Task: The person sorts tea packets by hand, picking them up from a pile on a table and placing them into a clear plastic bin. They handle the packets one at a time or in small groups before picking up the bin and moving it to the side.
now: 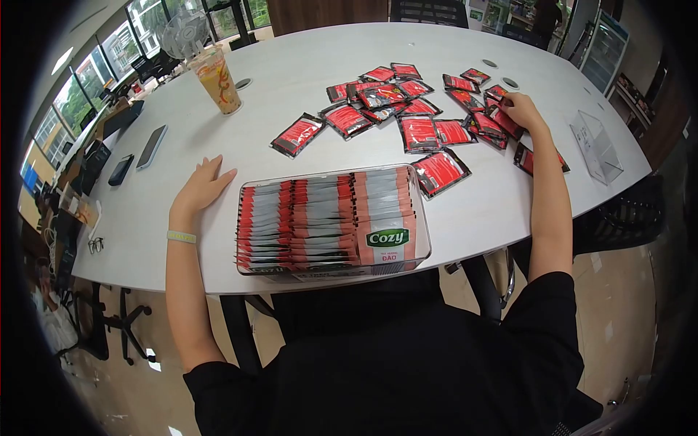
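A clear box [426, 251] in front of me holds rows of Cozy tea sachets [385, 218], red and grey on the left, pinkish on the right. My left hand [202, 185] rests on the table left of the box, fingers stretched out and nothing in them. Reaching to the far right, my right hand [525, 114] has its fingers closed on a red sachet [504, 120] at the edge of a small pile. Its fingertips are partly hidden. More red sachets [419, 134] lie scattered behind the box, and one [440, 173] sits by its right corner.
A drink cup [218, 83] stands at the back left of the white table [291, 76]. Two phones, one pale-edged [151, 147] and one dark [121, 170], lie at the left. Near the right edge is a clear plastic stand [596, 149]. Chairs surround the table.
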`<state>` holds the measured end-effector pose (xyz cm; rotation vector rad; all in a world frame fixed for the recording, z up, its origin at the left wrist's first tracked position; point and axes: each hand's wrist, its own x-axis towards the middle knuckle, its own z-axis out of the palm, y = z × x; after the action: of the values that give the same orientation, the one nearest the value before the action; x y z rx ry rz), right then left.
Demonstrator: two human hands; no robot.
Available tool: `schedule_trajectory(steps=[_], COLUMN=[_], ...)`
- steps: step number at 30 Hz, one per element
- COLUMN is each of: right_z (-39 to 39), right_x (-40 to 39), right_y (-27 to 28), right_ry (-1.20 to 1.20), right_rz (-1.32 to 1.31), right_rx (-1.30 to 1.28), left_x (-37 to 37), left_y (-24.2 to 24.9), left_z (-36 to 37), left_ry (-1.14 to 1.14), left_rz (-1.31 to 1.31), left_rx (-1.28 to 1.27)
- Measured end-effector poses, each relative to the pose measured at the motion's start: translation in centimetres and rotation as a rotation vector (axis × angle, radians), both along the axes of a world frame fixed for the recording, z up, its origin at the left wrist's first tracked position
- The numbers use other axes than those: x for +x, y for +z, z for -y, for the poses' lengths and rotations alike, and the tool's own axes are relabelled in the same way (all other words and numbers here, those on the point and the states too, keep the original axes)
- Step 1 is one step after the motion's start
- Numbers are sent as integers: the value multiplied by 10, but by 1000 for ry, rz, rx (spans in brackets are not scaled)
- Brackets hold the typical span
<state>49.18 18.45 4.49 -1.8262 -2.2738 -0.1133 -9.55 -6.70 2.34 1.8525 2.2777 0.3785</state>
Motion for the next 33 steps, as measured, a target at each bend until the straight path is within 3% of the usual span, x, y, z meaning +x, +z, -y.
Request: schedule_trajectory(steps=[3,5,8,9,11,12,13,15,16,18,20,23,25,26,31,33], right_z=[1,-5,-7,-1,12,15,21,31,30,31,29,28,32,18,20,25], right_x=[4,10,13,10,4,1,-7,-20,-21,-22,-23,-28,-40,-31,-41,-41], right_y=[-10,-15,-13,-10,-8,-10,-9,-4,-1,1,2,5,10,-2,-1,1], right_ry=[-53,29,115,114,84,117,114,46,31,34,41,36,23,92,-8,82], right_rz=[-95,-445,-629,-626,-514,-350,-350,-282,-315,-290,-262,-91,-14,67,96,-108], right_rx=[178,506,613,613,207,161,159,-162,-179,-142,-104,-37,-73,30,133,253], left_x=[2,9,22,28,43,49,56,67,72,76,78,92,96,96,100,109], left_y=[2,8,17,19,20,20,18,13,7,-7,-18,-10,-5,-5,-5,-4], left_z=[1,5,10,10,9,7,5,-2,-8,-24,-41,-42,-40,-39,-45,-51], left_ry=[-10,-8,-51,-53,-122,-124,-197,-274,-333,-392,-458,-427,-427,-447,-482,-476], left_rz=[-3,-27,43,45,158,158,167,174,165,154,-142,-74,-51,-25,-26,-48], left_rx=[-3,-49,-18,-18,158,156,232,306,327,350,296,130,135,139,114,97])
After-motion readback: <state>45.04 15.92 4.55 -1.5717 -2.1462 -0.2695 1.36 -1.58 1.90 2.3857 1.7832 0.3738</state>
